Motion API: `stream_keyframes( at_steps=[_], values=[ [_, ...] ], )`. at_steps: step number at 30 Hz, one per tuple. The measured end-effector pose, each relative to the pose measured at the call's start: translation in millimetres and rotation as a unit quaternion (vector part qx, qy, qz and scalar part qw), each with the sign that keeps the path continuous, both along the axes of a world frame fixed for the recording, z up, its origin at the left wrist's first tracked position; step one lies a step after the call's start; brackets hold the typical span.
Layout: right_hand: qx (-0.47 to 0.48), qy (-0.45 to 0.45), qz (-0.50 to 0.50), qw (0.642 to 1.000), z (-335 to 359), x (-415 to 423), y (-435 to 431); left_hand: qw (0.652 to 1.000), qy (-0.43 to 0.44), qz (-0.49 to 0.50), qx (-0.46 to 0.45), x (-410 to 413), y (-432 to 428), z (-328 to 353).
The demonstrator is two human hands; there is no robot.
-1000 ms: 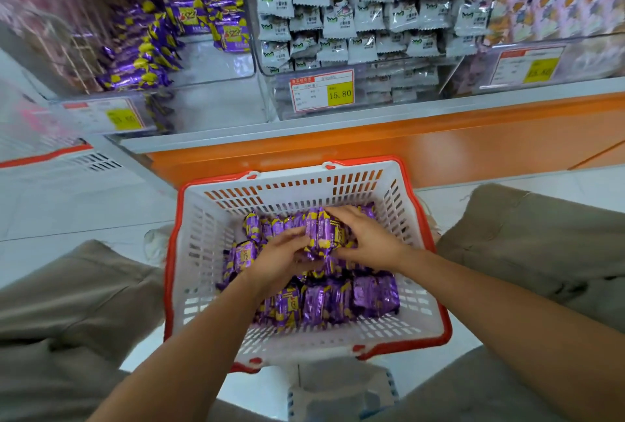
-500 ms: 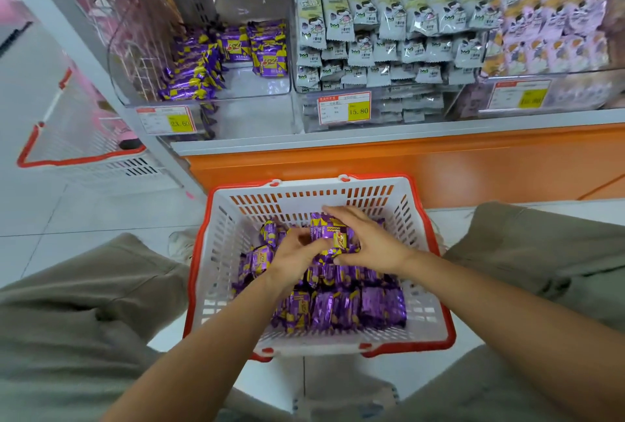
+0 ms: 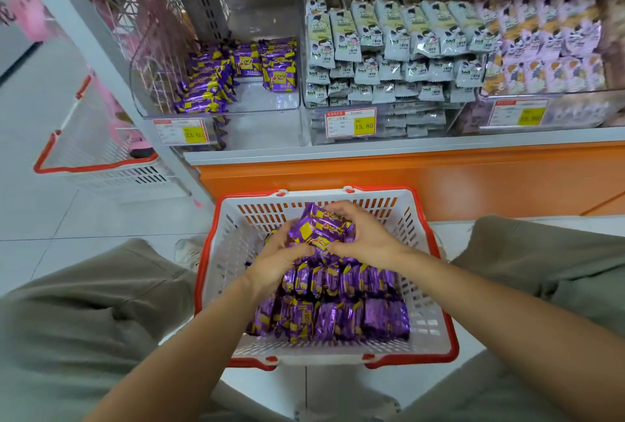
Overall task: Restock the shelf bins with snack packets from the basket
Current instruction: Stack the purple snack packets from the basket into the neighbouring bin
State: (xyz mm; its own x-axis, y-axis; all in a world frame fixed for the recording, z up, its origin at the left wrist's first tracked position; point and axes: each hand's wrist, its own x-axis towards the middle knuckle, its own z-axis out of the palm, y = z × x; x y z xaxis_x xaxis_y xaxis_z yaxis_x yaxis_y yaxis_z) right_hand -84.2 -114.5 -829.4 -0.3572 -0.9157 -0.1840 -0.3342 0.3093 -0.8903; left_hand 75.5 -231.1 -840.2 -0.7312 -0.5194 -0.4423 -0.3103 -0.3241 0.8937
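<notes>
A white basket with a red rim [image 3: 449,350] sits on the floor between my knees, holding several purple-and-yellow snack packets [image 3: 338,313]. My left hand [image 3: 274,262] and my right hand [image 3: 365,239] together grip a bunch of these packets [image 3: 319,229], lifted above the pile at the basket's far end. On the shelf above, the clear bin at the left [image 3: 270,107] holds the same purple packets [image 3: 236,73] stacked at its back and left side; its front floor is bare.
The neighbouring bin holds grey-white packets [image 3: 389,49], and a further one at the right holds pale purple packets [image 3: 548,49]. Price tags [image 3: 350,122] hang on the bin fronts. An orange shelf base [image 3: 406,174] stands behind the basket. A second white basket [image 3: 98,158] stands at the left.
Both hands gathered a bunch of purple packets and raised it out of the pile. My view tilted up and left, showing more of the shelf.
</notes>
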Motion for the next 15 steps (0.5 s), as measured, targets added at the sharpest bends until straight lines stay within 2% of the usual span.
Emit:
stream_keyframes(
  at_steps=[4,6,9,11,15],
  values=[
    [-0.058,0.094,0.026,0.994,19,0,-12,0.991,0.046,-0.04,-0.118,4,-14,24],
    [-0.057,0.123,0.049,0.99,32,3,-19,0.977,0.035,-0.065,-0.202,5,-18,36],
    [-0.073,0.162,0.081,0.981,54,8,-28,0.95,0.002,-0.05,-0.307,9,-25,53],
    [-0.091,0.19,0.092,0.973,70,10,-37,0.941,-0.001,-0.038,-0.338,12,-34,68],
    [-0.124,0.218,0.12,0.96,111,10,-58,0.941,0.029,-0.025,-0.337,17,-55,110]
  ],
)
